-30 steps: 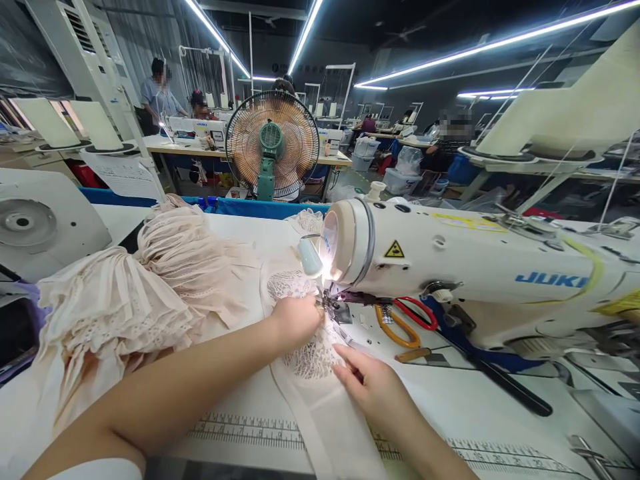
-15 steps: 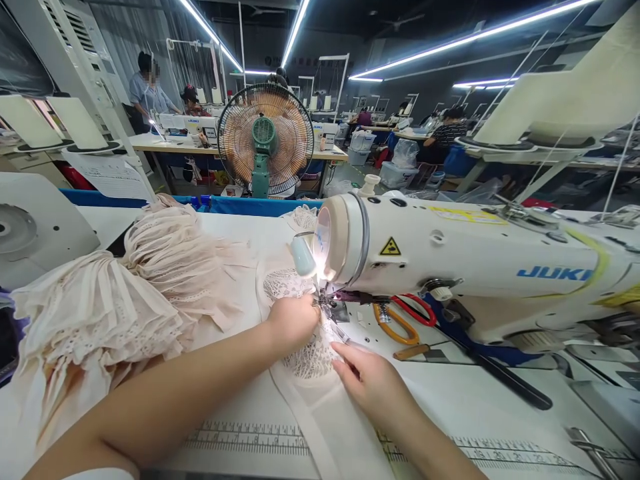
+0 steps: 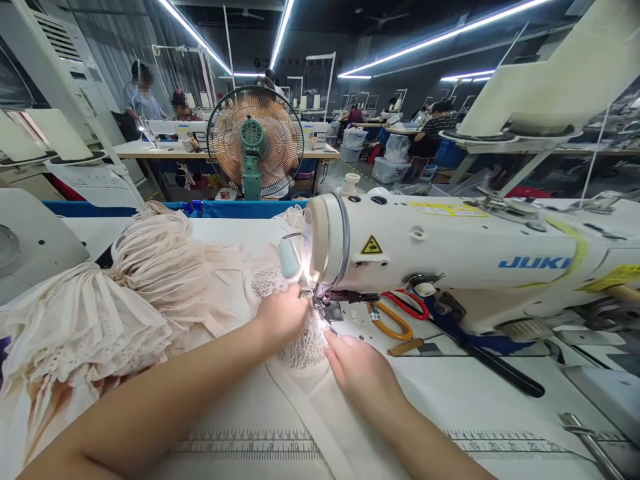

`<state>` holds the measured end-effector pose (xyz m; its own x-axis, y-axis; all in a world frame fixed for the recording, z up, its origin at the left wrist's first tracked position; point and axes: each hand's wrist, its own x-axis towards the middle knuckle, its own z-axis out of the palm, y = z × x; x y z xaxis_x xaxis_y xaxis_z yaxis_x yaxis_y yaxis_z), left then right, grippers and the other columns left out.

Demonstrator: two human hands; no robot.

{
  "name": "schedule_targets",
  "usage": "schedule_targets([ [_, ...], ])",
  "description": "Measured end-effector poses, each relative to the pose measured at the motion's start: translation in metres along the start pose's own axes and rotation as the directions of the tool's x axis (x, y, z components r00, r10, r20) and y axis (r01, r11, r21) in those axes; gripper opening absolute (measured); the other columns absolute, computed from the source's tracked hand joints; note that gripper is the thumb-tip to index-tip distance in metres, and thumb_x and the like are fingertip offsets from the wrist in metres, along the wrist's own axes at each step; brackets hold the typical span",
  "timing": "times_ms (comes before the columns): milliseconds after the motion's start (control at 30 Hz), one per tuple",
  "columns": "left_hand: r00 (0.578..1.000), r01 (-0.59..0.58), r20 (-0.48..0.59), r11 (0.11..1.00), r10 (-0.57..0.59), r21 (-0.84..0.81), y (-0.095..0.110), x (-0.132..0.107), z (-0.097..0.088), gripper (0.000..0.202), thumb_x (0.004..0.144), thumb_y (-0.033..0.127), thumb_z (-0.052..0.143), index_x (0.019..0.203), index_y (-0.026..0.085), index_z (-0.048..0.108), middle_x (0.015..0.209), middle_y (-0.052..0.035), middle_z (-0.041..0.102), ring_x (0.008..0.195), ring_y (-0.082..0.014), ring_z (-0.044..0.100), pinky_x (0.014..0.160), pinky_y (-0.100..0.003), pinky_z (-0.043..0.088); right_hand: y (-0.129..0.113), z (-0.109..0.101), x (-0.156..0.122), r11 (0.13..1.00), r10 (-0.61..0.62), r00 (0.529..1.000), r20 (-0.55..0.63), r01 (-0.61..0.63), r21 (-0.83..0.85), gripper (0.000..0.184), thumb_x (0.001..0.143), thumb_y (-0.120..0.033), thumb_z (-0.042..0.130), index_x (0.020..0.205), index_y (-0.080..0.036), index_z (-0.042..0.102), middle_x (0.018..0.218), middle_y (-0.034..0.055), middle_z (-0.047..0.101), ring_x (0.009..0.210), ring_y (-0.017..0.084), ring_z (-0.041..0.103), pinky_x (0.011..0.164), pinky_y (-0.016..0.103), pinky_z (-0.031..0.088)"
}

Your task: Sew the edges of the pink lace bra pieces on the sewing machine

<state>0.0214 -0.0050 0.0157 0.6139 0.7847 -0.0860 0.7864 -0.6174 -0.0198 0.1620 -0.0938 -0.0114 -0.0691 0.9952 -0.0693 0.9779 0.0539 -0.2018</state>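
A white JUKI sewing machine lies across the table, its lamp lit over the presser foot. A pale pink lace piece sits under the foot, joined to a plain strip of the same fabric running toward me. My left hand is curled with its fingers pinching the lace just left of the needle. My right hand lies flat on the fabric just in front of the foot, fingertips pointing at it.
A heap of pink pleated lace pieces fills the table's left. Orange- and red-handled scissors lie under the machine arm. A ruler strip runs along the near table edge. A standing fan and other workers are behind.
The view has shifted slightly up and right. My right hand has slid a little closer to the presser foot; my left hand keeps its grip on the lace.
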Motion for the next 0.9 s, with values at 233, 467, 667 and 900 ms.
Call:
schedule_targets([
  [233, 0.990, -0.135, -0.039, 0.990, 0.136, 0.032, -0.005, -0.043, 0.006, 0.077, 0.070, 0.067, 0.051, 0.129, 0.018, 0.045, 0.149, -0.0153, 0.015, 0.133, -0.0405, 0.014, 0.098, -0.068, 0.018, 0.020, -0.007, -0.025, 0.986, -0.167, 0.985, 0.039, 0.166, 0.034, 0.031, 0.088, -0.018, 0.035, 0.108, -0.023, 0.058, 0.086, 0.0050, 0.060, 0.081, 0.021, 0.056, 0.061, 0.030, 0.037],
  [467, 0.964, 0.090, 0.260, 0.992, -0.063, -0.093, -0.008, -0.042, -0.007, 0.091, 0.064, 0.066, 0.058, 0.140, 0.025, 0.028, 0.151, -0.0060, -0.002, 0.134, -0.0440, 0.003, 0.096, -0.070, 0.022, 0.028, -0.001, -0.027, 0.973, -0.231, 0.969, 0.087, 0.230, 0.018, 0.042, 0.080, -0.011, 0.043, 0.118, -0.024, 0.055, 0.084, 0.0045, 0.061, 0.083, 0.022, 0.055, 0.062, 0.030, 0.037],
  [667, 0.973, 0.065, 0.229, 0.990, -0.035, -0.125, -0.022, -0.031, -0.004, 0.092, 0.063, 0.067, 0.058, 0.140, 0.026, 0.029, 0.152, -0.0054, 0.002, 0.134, -0.0438, 0.007, 0.099, -0.062, 0.027, 0.028, -0.010, -0.012, 0.976, -0.218, 0.965, 0.149, 0.218, 0.017, 0.046, 0.082, -0.016, 0.042, 0.125, -0.027, 0.050, 0.088, 0.0060, 0.067, 0.082, 0.024, 0.061, 0.059, 0.030, 0.036],
  [900, 0.980, 0.036, 0.197, 0.990, -0.008, -0.139, -0.039, -0.011, -0.004, 0.092, 0.061, 0.065, 0.062, 0.139, 0.026, 0.031, 0.150, -0.0079, 0.015, 0.133, -0.0402, 0.016, 0.104, -0.050, 0.028, 0.006, -0.040, 0.006, 0.993, -0.042, 0.927, 0.373, 0.080, -0.087, 0.057, 0.080, -0.013, 0.042, 0.135, -0.029, 0.038, 0.086, 0.0092, 0.070, 0.078, 0.027, 0.065, 0.050, 0.029, 0.032],
])
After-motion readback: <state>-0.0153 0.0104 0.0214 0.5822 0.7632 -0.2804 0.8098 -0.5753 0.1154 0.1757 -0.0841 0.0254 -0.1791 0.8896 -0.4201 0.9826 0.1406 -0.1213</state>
